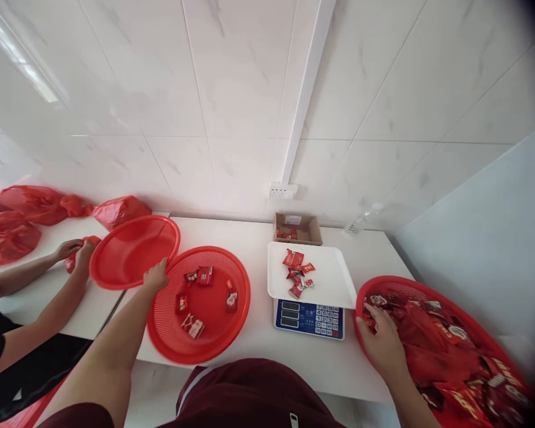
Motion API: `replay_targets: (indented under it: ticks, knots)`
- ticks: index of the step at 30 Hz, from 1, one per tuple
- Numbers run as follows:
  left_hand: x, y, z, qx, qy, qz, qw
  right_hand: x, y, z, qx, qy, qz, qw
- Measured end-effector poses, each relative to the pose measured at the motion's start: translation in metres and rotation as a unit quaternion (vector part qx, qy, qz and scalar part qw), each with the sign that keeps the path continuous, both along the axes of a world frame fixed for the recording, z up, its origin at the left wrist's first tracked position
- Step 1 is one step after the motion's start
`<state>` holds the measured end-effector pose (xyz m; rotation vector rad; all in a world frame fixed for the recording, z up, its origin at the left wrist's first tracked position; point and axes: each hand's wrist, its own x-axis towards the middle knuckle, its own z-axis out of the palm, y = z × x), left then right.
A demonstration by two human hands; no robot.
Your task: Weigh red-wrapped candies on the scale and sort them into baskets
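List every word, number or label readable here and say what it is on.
None can be read.
Scale: display and keypad markings too small.
Red packets on its white tray: print blurred.
Cardboard box: white label illegible.

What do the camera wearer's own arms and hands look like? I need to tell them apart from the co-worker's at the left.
Both forearms are bare, with no gloves, watch or rings visible on the left hand or the right hand. No sleeve reaches either wrist. The garment below is dark maroon with a thin white stripe.
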<state>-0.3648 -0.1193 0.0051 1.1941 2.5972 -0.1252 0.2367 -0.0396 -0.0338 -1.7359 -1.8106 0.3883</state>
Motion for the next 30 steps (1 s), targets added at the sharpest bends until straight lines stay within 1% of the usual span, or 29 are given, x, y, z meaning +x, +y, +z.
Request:
replay_targets:
  ticks: [4, 7, 9, 12, 16, 18, 19, 21, 22, 24, 27, 28, 30]
  knots:
    - [-0.013, -0.009, 0.004, -0.014, 0.042, -0.099, 0.994, -0.011, 0.001, -0.005, 0.001, -0.01, 0.022, 1.0]
    - [-0.016, -0.011, 0.005, -0.019, 0.059, -0.163, 0.985, -0.031, 0.001, -0.009, -0.015, -0.029, 0.045, 0.998]
    - [-0.016, -0.013, 0.003, -0.019, 0.062, -0.199, 0.978, -0.049, 0.003, -0.012, -0.043, -0.06, 0.072, 0.995]
    - [-0.018, -0.015, -0.003, -0.013, 0.068, -0.246, 0.967, -0.084, 0.009, -0.012, -0.081, -0.122, 0.119, 0.982]
    - [-0.025, -0.014, -0.006, 0.033, 0.095, -0.322, 0.941, -0.129, 0.027, -0.007, -0.103, -0.19, 0.161, 0.963]
    - [-0.022, -0.01, -0.004, 0.056, 0.091, -0.321, 0.941, -0.144, 0.039, -0.006, -0.115, -0.216, 0.169, 0.955]
    - [-0.016, -0.007, -0.004, 0.069, 0.078, -0.305, 0.947, -0.15, 0.046, -0.007, -0.121, -0.227, 0.17, 0.951]
    - [0.005, 0.0, -0.004, 0.1, 0.041, -0.263, 0.959, -0.157, 0.057, -0.011, -0.134, -0.246, 0.174, 0.944]
    - [0.019, 0.003, -0.007, 0.124, 0.008, -0.245, 0.962, -0.159, 0.061, -0.015, -0.138, -0.255, 0.176, 0.941]
    - [0.053, 0.007, -0.016, 0.137, -0.02, -0.245, 0.96, -0.161, 0.069, -0.021, -0.135, -0.271, 0.182, 0.936]
    - [0.1, 0.011, -0.035, 0.144, -0.059, -0.258, 0.954, -0.161, 0.076, -0.028, -0.083, -0.285, 0.188, 0.936]
    - [0.111, 0.011, -0.04, 0.147, -0.069, -0.257, 0.953, -0.16, 0.078, -0.03, -0.058, -0.287, 0.191, 0.937]
    - [0.127, 0.011, -0.048, 0.161, -0.086, -0.251, 0.951, -0.156, 0.082, -0.031, -0.016, -0.287, 0.201, 0.937]
